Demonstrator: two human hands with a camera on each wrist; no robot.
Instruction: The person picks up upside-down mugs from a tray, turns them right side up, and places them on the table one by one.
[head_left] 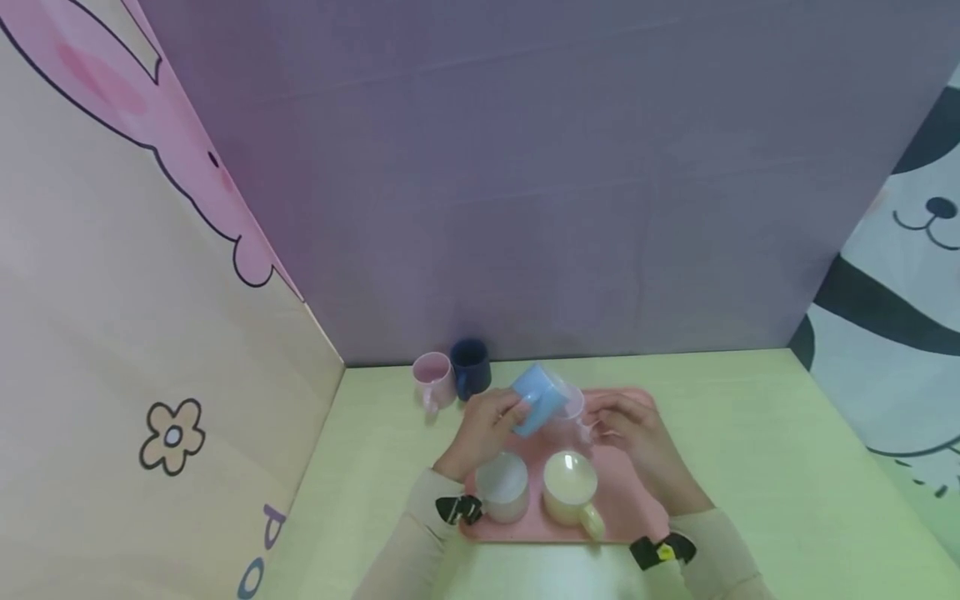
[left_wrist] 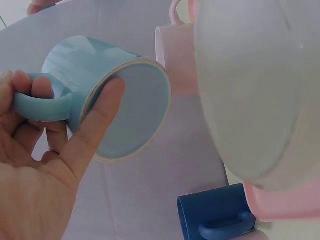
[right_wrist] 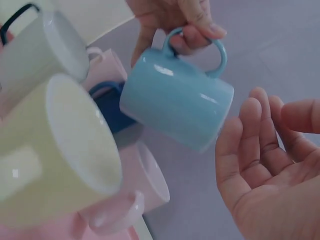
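My left hand (head_left: 483,427) holds a light blue mug (head_left: 538,396) tilted on its side above the tray. In the left wrist view its fingers grip the looped handle (left_wrist: 42,107), and one finger lies along the mug's flat base (left_wrist: 137,112). My right hand (head_left: 633,429) is beside the mug's rim end, loosely curved with nothing in it, as the right wrist view shows. Below the blue mug a pale pink mug (right_wrist: 155,175) stands on the pink tray (head_left: 630,483), close to the right hand's fingertips in the head view.
Nearer me on the tray stand a white mug (head_left: 502,487) on the left and a yellow mug (head_left: 570,483) on the right. Off the tray, at the back left of the table, are a pink mug (head_left: 433,379) and a navy mug (head_left: 471,367). A grey wall (head_left: 525,208) rises behind.
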